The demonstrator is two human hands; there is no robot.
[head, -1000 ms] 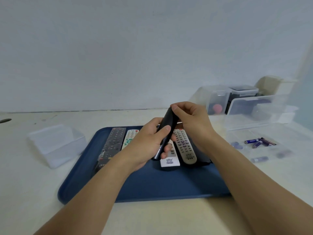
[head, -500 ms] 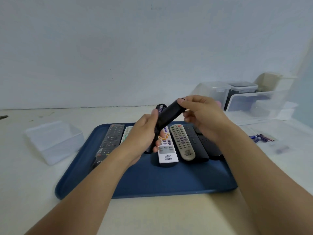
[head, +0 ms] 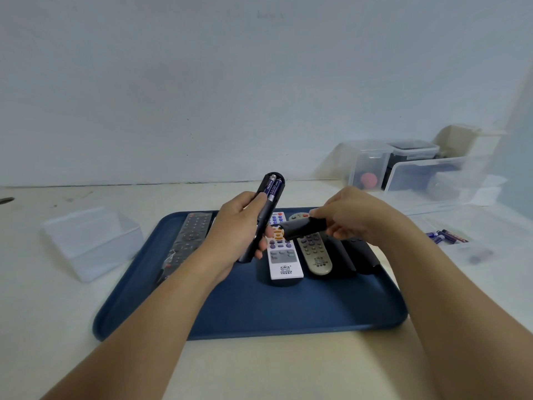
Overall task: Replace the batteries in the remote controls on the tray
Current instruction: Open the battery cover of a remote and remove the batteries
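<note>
Between the hands: a clear gap; cover and remote are apart.
Left hand (head: 235, 230): grips the black remote (head: 266, 206) near its middle, long axis steeply tilted, top leaning away, open bay facing the person.
Batteries (head: 272, 188): two, seated in the bay just above the left thumb.
Right hand (head: 350, 216): pinches the detached battery cover (head: 302, 228), lying roughly crosswise.
Nearer hand: the right, though occupied, so likely it must shed the cover first.
Below both hands: other remotes (head: 284, 255) on the blue tray (head: 288, 310).
Right of the right hand: spare batteries (head: 445, 236) on the worktop (head: 274, 368).
</note>
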